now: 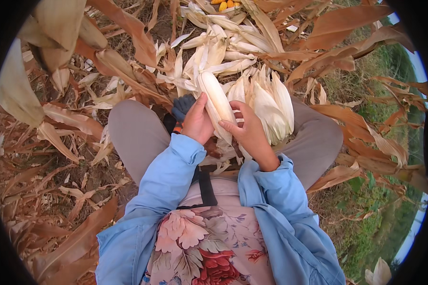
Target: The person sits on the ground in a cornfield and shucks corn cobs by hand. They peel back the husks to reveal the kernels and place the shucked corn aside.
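Note:
An ear of corn wrapped in pale husk lies slanted between my two hands, its tip pointing away from me. My left hand supports it from the left side, thumb along the husk. On the right, my right hand grips the lower end with thumb and fingers. Just beyond and to the right, a bunch of pale corn husks rests by my right thigh. The kernels of the held ear are hidden under the husk.
A heap of husks spreads ahead, with several bare yellow cobs at the top edge. A dark grey glove lies by my left knee. Dry corn stalks and leaves rise on both sides. Green grass grows at right.

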### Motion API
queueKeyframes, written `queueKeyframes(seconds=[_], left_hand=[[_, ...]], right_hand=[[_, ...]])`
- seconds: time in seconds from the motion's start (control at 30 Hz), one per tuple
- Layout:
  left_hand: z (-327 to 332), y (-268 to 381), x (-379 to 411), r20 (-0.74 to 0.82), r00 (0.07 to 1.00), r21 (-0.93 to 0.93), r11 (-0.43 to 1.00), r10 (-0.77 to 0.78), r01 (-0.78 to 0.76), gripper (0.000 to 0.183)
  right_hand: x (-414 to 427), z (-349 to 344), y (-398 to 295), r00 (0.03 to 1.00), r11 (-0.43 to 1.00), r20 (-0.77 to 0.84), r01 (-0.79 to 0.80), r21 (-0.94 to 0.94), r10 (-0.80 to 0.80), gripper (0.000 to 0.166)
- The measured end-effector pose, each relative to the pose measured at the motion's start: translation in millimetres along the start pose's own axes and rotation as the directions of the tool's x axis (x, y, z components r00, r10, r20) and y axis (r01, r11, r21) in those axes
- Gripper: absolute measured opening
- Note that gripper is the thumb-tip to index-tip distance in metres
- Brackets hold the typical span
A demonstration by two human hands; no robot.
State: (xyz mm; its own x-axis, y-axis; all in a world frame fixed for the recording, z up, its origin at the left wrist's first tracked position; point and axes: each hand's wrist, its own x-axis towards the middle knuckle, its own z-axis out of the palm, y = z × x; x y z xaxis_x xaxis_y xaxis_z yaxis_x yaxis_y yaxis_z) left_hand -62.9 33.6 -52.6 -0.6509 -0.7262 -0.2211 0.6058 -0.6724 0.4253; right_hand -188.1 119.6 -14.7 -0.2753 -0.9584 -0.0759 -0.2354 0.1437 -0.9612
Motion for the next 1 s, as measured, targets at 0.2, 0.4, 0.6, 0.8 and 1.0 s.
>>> queueKeyframes(seconds=[0.2, 0.4, 0.6, 0.8, 1.0], left_hand=[[2, 0, -1, 0.013, 0.994, 0.172, 0.979, 0.109, -0.11, 0.04], [-5, 3, 3, -0.019, 0.993, 0.205, 0.973, 0.116, -0.11, 0.043], [-2, 5, 0, 0.101, 0.994, 0.012, 0.999, -0.042, 0.041, 0.049], [-6, 11, -3, 0.171, 0.983, 0.131, 0.99, -0.07, 0.048, 0.059], [-10, 5, 0, 0.08, 0.994, 0.128, 0.988, 0.073, -0.083, 0.063]], right_hand=[[9, 5, 10, 1.0, 1.0, -0.001, -0.015, -0.004, 0.015, 0.059], [12, -5, 7, 0.985, 0.879, 0.131, -0.161, 0.449, 0.113, 0.052], [8, -13, 4, 0.879, 0.309, 0.457, -0.475, 0.824, 0.131, 0.045], [3, -9, -1, 0.885, 0.384, 0.449, -0.461, 0.8, 0.128, 0.045], [1, 0, 2, 0.959, 0.645, 0.247, -0.277, 0.712, 0.138, 0.044]])
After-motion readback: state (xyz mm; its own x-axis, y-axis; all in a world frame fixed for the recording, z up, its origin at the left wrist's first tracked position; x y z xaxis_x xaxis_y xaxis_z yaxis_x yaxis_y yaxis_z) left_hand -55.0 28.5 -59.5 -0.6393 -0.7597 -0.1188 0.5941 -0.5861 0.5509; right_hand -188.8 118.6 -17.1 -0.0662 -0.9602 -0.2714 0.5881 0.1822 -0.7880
